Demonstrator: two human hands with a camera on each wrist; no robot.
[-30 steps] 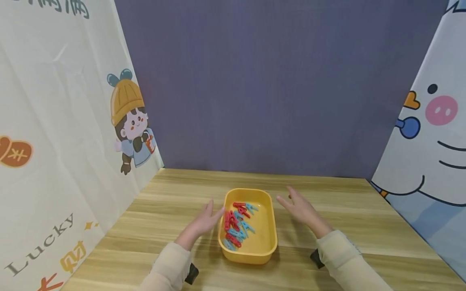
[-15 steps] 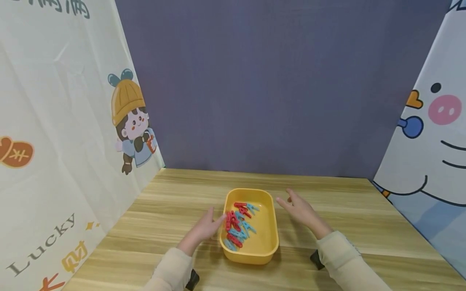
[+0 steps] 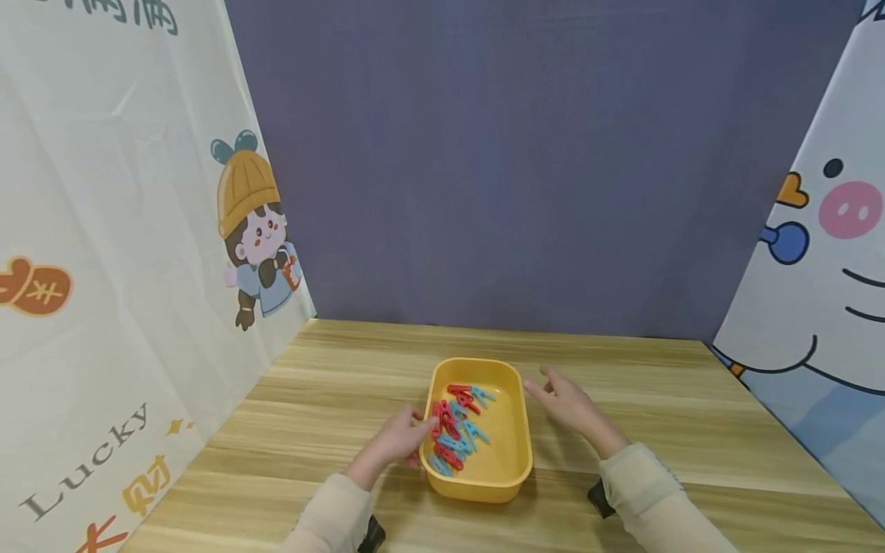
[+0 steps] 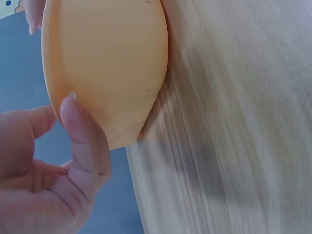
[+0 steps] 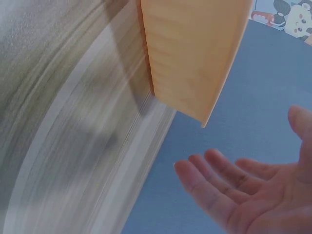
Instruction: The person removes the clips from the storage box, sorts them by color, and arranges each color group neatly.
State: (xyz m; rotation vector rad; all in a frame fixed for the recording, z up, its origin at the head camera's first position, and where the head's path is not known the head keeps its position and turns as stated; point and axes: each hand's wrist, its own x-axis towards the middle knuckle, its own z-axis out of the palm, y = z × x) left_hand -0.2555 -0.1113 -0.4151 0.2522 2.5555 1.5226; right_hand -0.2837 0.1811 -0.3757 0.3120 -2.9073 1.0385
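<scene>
A yellow plastic tray [image 3: 508,453] sits on the table, with red clothespins [image 3: 448,457] and light blue clothespins [image 3: 473,431] heaped along its left half. My left hand [image 3: 397,438] is at the tray's left side. In the left wrist view, that hand [image 4: 53,170] pinches the tray's rim, the thumb going over the edge and a fingertip [image 4: 73,112] against the outer wall. My right hand [image 3: 570,405] hovers off the tray's right side. The right wrist view shows it [image 5: 253,195] with fingers loosely extended, apart from the tray wall [image 5: 195,53] and holding nothing.
The wood-grain table [image 3: 657,430] extends on both sides of the tray. A dark blue-grey panel [image 3: 518,169] stands behind it. Printed white sheets with cartoon figures hang at left [image 3: 138,230] and right [image 3: 809,284].
My left hand has lowered slightly, and its fingers have closed from spread to a pinch on the tray's rim. The right hand's fingers have bent a little; that hand stays beside the tray.
</scene>
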